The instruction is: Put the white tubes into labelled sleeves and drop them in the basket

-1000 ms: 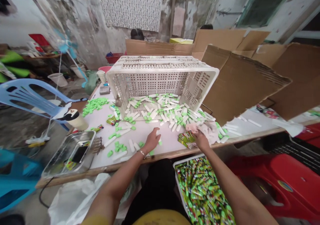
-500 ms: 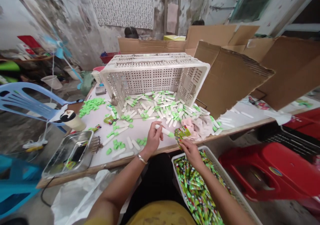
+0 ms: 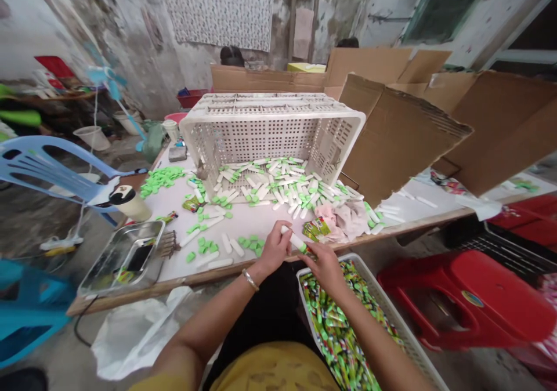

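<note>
My left hand [image 3: 273, 250] is closed on a white tube with a green cap [image 3: 295, 239], held slanting over the table's front edge. My right hand [image 3: 325, 267] is at the capped end, its fingers pinched round a small printed wrapper that is mostly hidden. Just behind it lies a pile of green-and-yellow printed wrappers [image 3: 317, 227] against a pink cloth [image 3: 348, 220]. Loose green caps [image 3: 252, 243] and white tubes [image 3: 220, 264] lie left of my left hand. Below my right arm, a white bin [image 3: 361, 259] holds many tubes in printed wrappers.
A white plastic crate [image 3: 274, 105] lies on its side, with capped tubes spilling from it. Cardboard sheets [image 3: 391, 130] stand to the right. At left are a metal tray [image 3: 93, 283], a cup [image 3: 130, 202] and a blue chair [image 3: 65, 173]. A red stool [image 3: 491, 281] stands at right.
My right hand has come away from the wrapper pile to the tube's capped end with a wrapper. My left hand has moved slightly down and right, tilting the tube more steeply.
</note>
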`<state>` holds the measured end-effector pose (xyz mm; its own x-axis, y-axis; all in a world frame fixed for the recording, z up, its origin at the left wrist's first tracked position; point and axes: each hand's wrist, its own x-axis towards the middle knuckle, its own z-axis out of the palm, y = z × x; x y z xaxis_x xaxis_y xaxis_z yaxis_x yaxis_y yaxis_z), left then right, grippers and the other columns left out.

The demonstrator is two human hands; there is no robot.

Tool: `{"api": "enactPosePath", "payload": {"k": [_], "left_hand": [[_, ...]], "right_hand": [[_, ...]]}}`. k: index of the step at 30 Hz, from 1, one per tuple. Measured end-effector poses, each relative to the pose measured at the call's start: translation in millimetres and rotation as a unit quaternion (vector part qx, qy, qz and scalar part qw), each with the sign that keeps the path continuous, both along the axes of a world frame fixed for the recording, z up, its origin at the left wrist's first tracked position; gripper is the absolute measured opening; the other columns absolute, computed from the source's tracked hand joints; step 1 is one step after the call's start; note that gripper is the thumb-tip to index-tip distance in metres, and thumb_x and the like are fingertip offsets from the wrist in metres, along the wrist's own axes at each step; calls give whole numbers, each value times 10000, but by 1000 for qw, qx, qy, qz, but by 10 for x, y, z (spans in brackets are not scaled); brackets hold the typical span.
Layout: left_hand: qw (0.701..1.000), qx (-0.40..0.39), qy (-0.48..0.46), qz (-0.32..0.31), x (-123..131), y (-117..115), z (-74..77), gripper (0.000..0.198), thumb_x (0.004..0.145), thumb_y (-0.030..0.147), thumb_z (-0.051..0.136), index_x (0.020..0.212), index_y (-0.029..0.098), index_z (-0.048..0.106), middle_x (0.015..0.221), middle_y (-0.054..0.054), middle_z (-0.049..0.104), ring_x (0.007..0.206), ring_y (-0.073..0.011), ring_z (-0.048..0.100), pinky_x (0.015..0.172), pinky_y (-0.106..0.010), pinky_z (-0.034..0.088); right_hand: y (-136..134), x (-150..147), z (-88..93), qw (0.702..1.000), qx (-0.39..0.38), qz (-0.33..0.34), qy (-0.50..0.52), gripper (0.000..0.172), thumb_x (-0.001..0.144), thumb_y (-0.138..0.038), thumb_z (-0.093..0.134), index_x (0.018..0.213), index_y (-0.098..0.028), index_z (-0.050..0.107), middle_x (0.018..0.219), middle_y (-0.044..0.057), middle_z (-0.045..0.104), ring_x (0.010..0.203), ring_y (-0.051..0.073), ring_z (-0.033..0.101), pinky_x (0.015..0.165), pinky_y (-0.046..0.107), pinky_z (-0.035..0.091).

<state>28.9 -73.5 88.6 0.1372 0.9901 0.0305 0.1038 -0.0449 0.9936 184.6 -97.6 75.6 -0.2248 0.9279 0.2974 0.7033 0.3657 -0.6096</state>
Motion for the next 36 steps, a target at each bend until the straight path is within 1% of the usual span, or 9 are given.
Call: {"api": "enactPosePath", "payload": {"k": [6,12,18,21,23,25,27,31,36], "left_hand": [[990,33,134,2,85,-156,-152,218,857,374,367,900,189,475,624,27,529,594,-124,519,573,-229,378],[977,50,200,53,21,-197,-154,303,885,395,285,966,194,497,674,3,562,635,-146,533,618,-252,394],[951,80,295,-44,56,-254,-343,381,897,410,261,1113,190,485,809,-41,632,736,-172,581,666,-265,410],[927,62,362,-69,-255,-4,-454,334,886,389,329,1085,206,525,914,-31,629,813,-145,573,716,-232,418],[873,-6,487,11,-646,244,-477,245,867,320,397,1013,215,563,978,-20,605,869,-127,551,765,-208,407],[842,-41,533,70,-1108,487,-469,248,863,208,360,989,142,564,1020,-95,569,946,-177,515,819,-268,390],[814,-67,566,113,-1538,681,-464,303,846,113,290,1038,90,524,1093,-165,509,1024,-233,464,828,-333,382],[775,-97,612,126,-2022,912,-540,343,814,77,278,1092,89,478,1128,-191,461,1061,-297,424,789,-394,391],[751,-88,647,94,-1998,1003,-652,321,826,89,270,1052,84,498,1084,-199,481,999,-302,482,758,-407,402]], "right_hand": [[-25,-156,67,993,41,-18,-111,162,824,-233,493,903,-166,617,797,68,652,811,221,566,736,327,358],[-73,-127,85,975,112,-4,-193,188,853,-266,458,935,-164,592,815,79,648,794,215,551,735,327,302],[-159,-59,-135,975,112,19,-190,253,874,-300,402,953,-156,594,845,87,661,818,219,576,744,327,326],[-301,218,-488,974,27,15,-224,269,853,-340,434,969,-174,612,864,89,677,812,226,606,713,317,361],[-426,509,-765,955,-84,9,-285,232,822,-316,472,891,-175,643,830,91,689,794,247,626,678,318,388],[-520,813,-987,926,-176,-5,-335,203,776,-255,519,905,-171,652,847,101,695,820,268,635,666,320,408],[-516,1044,-1079,911,-201,-44,-357,287,738,-249,558,1003,-163,629,948,124,678,869,285,626,667,330,419],[-68,1109,-863,934,-130,-97,-319,278,818,-265,456,999,-150,632,984,125,658,923,243,601,730,305,409],[841,723,-550,946,-77,-203,-240,243,825,-267,438,898,-179,653,904,93,659,860,194,594,720,274,387]]}}
